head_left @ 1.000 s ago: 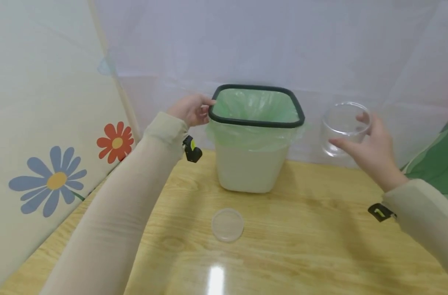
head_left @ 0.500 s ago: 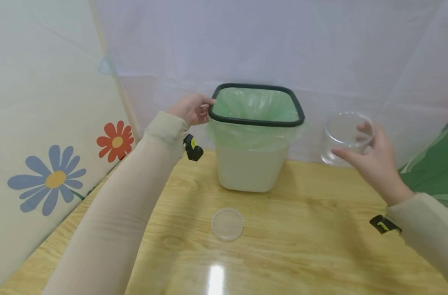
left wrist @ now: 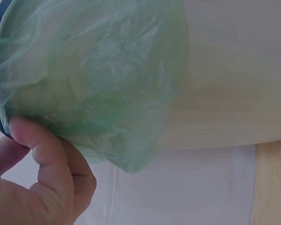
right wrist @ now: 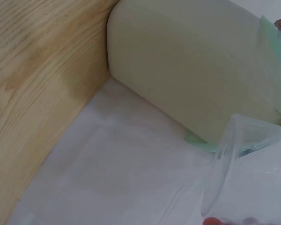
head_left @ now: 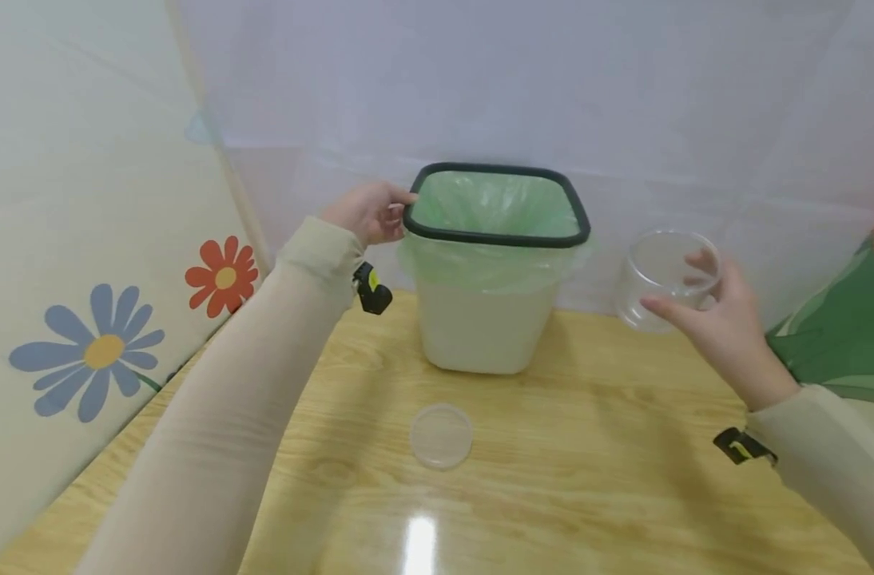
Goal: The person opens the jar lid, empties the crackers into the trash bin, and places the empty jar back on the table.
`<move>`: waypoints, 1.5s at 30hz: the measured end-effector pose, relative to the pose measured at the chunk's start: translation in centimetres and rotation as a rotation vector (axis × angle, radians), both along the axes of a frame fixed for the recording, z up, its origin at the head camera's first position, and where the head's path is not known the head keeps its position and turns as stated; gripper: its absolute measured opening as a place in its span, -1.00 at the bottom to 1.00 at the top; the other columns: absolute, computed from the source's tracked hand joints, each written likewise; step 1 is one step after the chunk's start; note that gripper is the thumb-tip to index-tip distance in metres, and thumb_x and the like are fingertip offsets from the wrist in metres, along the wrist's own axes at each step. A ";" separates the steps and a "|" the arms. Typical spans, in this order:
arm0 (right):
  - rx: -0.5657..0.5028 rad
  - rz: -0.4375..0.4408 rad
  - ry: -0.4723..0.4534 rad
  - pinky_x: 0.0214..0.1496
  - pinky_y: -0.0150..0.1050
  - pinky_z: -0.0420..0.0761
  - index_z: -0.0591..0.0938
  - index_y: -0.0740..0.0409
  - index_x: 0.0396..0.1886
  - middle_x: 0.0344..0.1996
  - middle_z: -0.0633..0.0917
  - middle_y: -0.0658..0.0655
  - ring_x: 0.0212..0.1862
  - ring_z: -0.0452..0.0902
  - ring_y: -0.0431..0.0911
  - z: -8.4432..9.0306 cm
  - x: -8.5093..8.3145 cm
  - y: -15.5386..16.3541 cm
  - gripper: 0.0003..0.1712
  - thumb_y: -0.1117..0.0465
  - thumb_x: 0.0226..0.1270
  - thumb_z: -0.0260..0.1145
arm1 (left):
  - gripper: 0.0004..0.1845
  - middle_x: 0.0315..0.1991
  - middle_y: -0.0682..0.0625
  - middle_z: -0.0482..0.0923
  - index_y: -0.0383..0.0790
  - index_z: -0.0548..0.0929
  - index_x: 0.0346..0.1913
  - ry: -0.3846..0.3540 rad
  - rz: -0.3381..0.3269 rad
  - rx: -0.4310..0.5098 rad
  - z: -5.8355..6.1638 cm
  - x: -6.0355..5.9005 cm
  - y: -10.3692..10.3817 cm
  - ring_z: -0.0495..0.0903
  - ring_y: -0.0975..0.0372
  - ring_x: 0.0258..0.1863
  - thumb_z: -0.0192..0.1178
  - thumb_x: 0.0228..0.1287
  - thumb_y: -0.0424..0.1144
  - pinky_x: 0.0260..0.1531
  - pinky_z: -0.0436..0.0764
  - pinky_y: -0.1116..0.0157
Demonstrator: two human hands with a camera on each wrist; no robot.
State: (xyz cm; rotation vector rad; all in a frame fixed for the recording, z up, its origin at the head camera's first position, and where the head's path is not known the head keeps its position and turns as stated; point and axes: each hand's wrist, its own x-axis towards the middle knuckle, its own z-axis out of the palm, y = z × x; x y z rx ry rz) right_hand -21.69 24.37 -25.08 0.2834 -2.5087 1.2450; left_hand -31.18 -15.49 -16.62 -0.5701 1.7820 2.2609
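My left hand [head_left: 371, 212] pinches the left side of the black rim of a white trash bin [head_left: 483, 319], thumb over the edge and fingers curled beneath. In the left wrist view the fingertips press the green bag [left wrist: 103, 89] folded over the bin's wall. To the right of the bin, my right hand [head_left: 725, 319] holds a clear round plastic jar [head_left: 641, 275] by its side, thumb in front and fingers behind. The jar is apart from the bin and looks raised off the table. A clear round lid [head_left: 441, 437] lies flat on the table before the bin.
The wood-grain table [head_left: 566, 479] runs up to a pale cloth backdrop [head_left: 523, 80] behind the bin. A flower-printed sheet [head_left: 106, 200] hangs along the left side. Green print [head_left: 840, 335] shows on the cloth at the right.
The right hand has lowered the jar, which is beside the bin throughout. The left hand keeps its hold on the rim, and the lid has not moved.
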 end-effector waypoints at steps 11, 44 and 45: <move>0.005 0.013 -0.003 0.18 0.23 0.33 0.02 0.11 0.54 0.39 0.21 0.31 0.27 0.19 0.19 -0.6 0.5 0.5 -0.02 0.09 0.30 0.38 | -0.82 -0.28 0.00 0.30 -0.15 0.36 -0.09 0.014 0.014 0.006 -0.2 -0.2 0.4 0.33 0.30 -0.50 0.10 0.39 -0.43 -0.70 0.35 0.44; -0.076 0.057 -0.079 -0.09 -0.63 0.43 -0.03 0.23 0.54 0.42 0.21 0.30 0.01 0.35 -0.38 -2.6 2.1 0.2 -0.04 0.11 0.36 0.33 | -0.78 -0.22 -0.01 0.31 -0.15 0.36 -0.01 0.009 0.005 0.010 -0.1 0.1 0.4 0.37 0.29 -0.40 0.11 0.40 -0.42 -0.65 0.43 0.46; -0.076 0.057 -0.080 -0.08 -0.63 0.43 -0.04 0.22 0.54 0.42 0.21 0.30 0.02 0.36 -0.36 -2.6 2.1 0.2 -0.03 0.11 0.36 0.33 | -0.78 -0.22 0.00 0.31 -0.15 0.36 0.00 0.009 0.004 0.009 -0.1 0.1 0.4 0.37 0.30 -0.40 0.11 0.40 -0.42 -0.65 0.43 0.46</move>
